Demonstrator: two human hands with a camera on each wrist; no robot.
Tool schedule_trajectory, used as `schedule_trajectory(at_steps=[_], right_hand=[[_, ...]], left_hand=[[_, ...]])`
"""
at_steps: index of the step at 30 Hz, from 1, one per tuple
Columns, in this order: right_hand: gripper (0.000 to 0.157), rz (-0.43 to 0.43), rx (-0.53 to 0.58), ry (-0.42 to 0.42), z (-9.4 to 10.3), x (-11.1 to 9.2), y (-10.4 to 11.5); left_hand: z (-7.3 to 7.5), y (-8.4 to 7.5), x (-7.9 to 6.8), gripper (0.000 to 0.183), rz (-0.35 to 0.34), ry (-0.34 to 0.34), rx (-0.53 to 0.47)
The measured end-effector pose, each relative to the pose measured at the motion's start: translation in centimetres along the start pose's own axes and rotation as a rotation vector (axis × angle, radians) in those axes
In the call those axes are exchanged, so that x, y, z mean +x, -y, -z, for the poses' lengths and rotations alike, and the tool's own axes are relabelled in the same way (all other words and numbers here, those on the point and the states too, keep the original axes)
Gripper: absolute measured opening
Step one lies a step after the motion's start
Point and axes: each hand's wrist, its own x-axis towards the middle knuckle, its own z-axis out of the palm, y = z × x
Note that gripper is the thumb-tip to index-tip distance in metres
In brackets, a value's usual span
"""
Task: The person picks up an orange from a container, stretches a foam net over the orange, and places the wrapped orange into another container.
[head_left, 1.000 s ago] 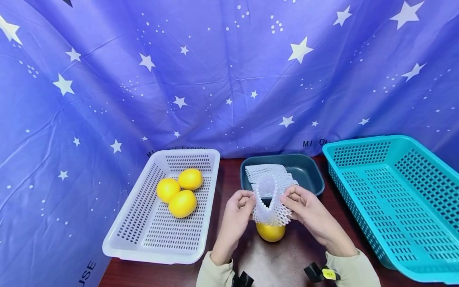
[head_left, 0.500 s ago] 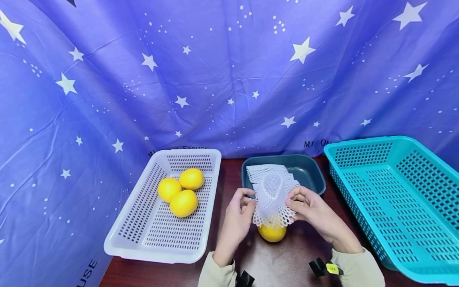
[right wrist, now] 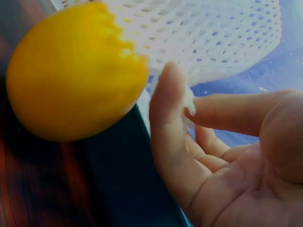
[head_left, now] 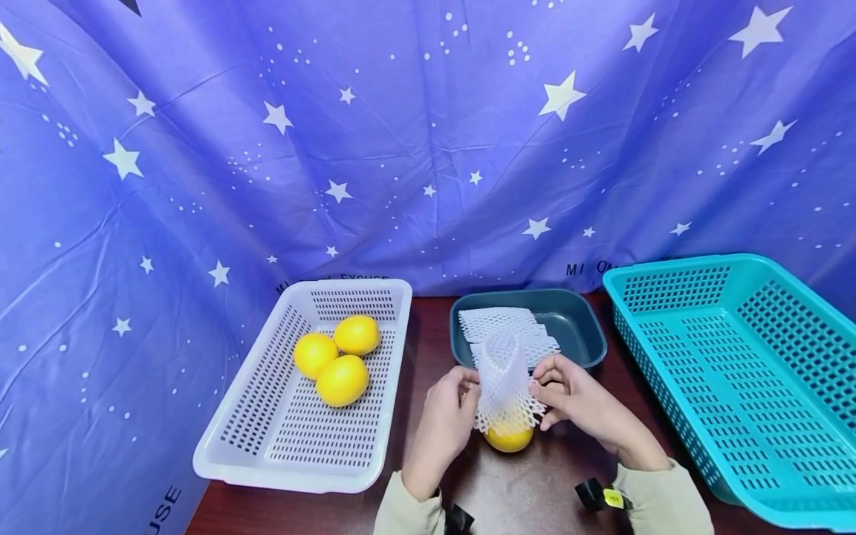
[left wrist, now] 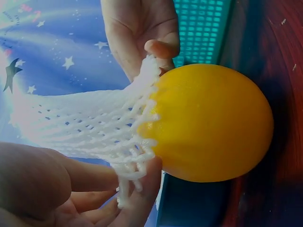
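A white foam fruit net (head_left: pixel 501 375) stands upright over the top of a yellow fruit (head_left: pixel 510 438) on the table, its lower edge spread around the fruit's upper part. In the left wrist view most of the fruit (left wrist: pixel 218 123) shows bare below the net's fringe (left wrist: pixel 137 123). My left hand (head_left: pixel 446 416) pinches the net's lower edge on the left, thumb and finger together. On the opposite side my right hand (head_left: pixel 582 401) pinches the edge between thumb and index finger; the right wrist view shows this hand (right wrist: pixel 213 156) close beside the fruit.
At the left stands a white basket (head_left: pixel 247 453) with several yellow fruits (head_left: pixel 342 380) inside. Behind my hands, a dark tray (head_left: pixel 578 327) holds flat white foam nets (head_left: pixel 501 321). A teal basket (head_left: pixel 709 416) stands at the right. A starry blue curtain (head_left: pixel 401 148) hangs behind the table.
The net has come down further over the fruit and now stands more upright, its top opening narrower. Both hands have lowered slightly with it.
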Motion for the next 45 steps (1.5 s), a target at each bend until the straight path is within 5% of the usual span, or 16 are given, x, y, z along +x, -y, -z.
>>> schedule_trajectory(at_steps=[16, 38, 45], right_hand=[[0.028, 0.050, -0.151, 0.071, 0.1, 0.1, -1.0], [0.026, 0.055, -0.225, 0.080, 0.0, 0.2, -2.0], [0.027, 0.059, -0.245, 0.062, 0.2, 0.2, -2.0]], left_hand=[[-0.4, -0.4, -0.5, 0.012, 0.017, -0.014, 0.301], [-0.9, 0.5, -0.6, 0.002, 0.096, 0.059, 0.415], [-0.3, -0.7, -0.8, 0.024, 0.074, 0.083, 0.434]])
